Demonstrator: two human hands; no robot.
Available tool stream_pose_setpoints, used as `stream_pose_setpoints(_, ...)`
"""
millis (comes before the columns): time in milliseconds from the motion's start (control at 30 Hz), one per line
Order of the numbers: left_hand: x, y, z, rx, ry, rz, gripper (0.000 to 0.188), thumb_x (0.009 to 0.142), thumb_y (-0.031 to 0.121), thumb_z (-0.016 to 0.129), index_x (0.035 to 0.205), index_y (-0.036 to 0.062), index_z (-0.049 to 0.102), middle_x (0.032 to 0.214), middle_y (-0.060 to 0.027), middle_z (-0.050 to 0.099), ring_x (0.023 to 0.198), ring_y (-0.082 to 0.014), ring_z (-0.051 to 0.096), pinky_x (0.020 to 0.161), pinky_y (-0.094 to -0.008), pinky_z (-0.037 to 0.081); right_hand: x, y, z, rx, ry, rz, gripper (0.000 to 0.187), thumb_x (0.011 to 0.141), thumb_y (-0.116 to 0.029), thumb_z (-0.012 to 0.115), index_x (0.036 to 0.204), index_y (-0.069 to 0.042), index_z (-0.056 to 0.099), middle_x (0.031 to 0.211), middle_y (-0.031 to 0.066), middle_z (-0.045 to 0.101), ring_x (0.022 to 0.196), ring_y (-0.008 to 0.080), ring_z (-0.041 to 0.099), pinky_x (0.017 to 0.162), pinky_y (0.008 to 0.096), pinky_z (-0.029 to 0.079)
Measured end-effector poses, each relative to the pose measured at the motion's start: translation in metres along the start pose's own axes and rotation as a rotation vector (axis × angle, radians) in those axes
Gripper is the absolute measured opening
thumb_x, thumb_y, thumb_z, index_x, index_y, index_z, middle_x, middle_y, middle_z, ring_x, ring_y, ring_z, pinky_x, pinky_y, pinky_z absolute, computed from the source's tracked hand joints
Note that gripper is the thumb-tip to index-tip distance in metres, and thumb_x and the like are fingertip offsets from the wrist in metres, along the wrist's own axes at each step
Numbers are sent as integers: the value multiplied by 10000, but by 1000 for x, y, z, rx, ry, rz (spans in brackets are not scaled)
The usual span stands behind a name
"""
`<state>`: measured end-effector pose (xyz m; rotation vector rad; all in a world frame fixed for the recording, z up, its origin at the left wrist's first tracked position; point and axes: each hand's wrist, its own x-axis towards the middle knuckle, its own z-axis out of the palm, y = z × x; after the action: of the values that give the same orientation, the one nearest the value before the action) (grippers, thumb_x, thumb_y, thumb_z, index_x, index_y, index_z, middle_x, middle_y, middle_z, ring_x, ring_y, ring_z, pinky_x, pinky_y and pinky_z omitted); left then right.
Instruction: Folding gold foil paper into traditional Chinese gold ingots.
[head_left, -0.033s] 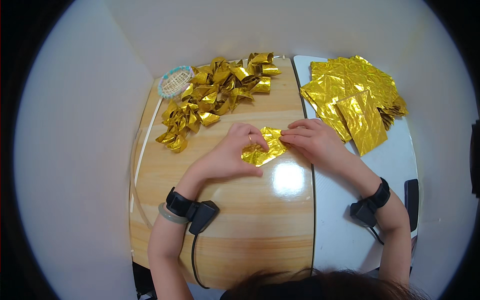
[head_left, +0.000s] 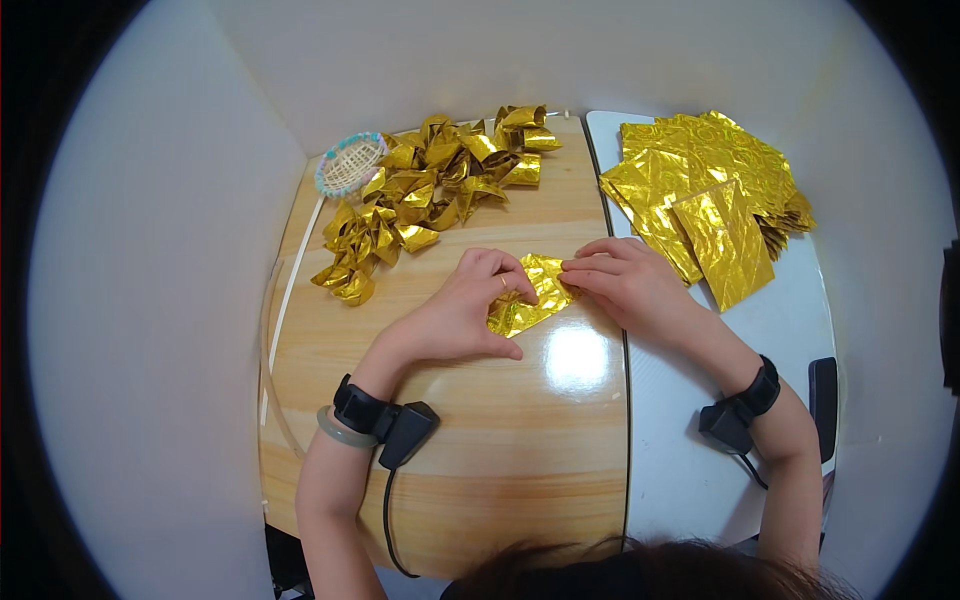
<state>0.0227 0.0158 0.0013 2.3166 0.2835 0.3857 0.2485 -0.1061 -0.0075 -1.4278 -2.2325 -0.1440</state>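
Note:
A sheet of gold foil paper (head_left: 541,303) lies on the wooden tabletop between my two hands, partly covered by them. On its left side, the curled fingers of my left hand (head_left: 458,312) press on the foil, with the thumb held apart at the near side. My right hand (head_left: 637,286) grips the right corner, fingers close together; the right thumb is hidden. A ring is on a left finger. Beyond my left hand lies a heap of folded gold foil pieces (head_left: 415,190). Past my right hand sits a stack of flat gold foil sheets (head_left: 715,165).
A small woven basket (head_left: 352,165) with a beaded rim stands at the far left corner. The wooden board (head_left: 500,480) meets a white board (head_left: 670,450) on the right. A dark flat object (head_left: 823,410) lies at the right edge. Pale walls enclose the far side and flanks.
My left hand has shifted very slightly toward me on the foil paper, and the paper's left end has moved a little with it. My right hand stays in place.

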Motion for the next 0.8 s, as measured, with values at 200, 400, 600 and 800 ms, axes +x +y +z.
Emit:
stream_pose_setpoints(200, -2, 5, -7, 229, -92, -48, 626, 524, 203, 854, 1088, 151, 589, 1103, -67, 464, 1090, -276, 378, 969, -377, 324, 0, -1, 0, -16, -4, -20, 256, 746, -114, 617, 996, -77, 661, 1023, 13, 655, 971, 203, 574, 823, 335, 469)
stream_pose_setpoints(400, -1, 14, -10, 366, -34, 11, 379, 612, 172, 738, 979, 150, 646, 993, -37, 521, 1062, -237, 417, 952, -367, 294, 3, -5, -5, 4, -42, -24, 289, 729, -93, 619, 1016, -78, 652, 1004, 22, 649, 944, 204, 574, 793, 316, 484)
stream_pose_setpoints(600, -1, 8, -14, 359, 15, 27, 149, 688, 155, 675, 830, 112, 672, 830, 5, 591, 949, -164, 511, 931, -352, 264, 1, -3, -3, 109, -70, -88, 300, 744, -74, 639, 1044, -71, 644, 1011, 42, 644, 979, 215, 575, 798, 321, 496)
stream_pose_setpoints(800, 4, 4, -10, 191, 67, -294, 127, 729, 136, 708, 815, 61, 652, 821, -20, 598, 863, -164, 531, 858, -326, 344, 1, -7, -2, 201, -71, -41, 276, 774, -144, 656, 1039, -70, 645, 998, 60, 626, 959, 235, 566, 786, 337, 498)
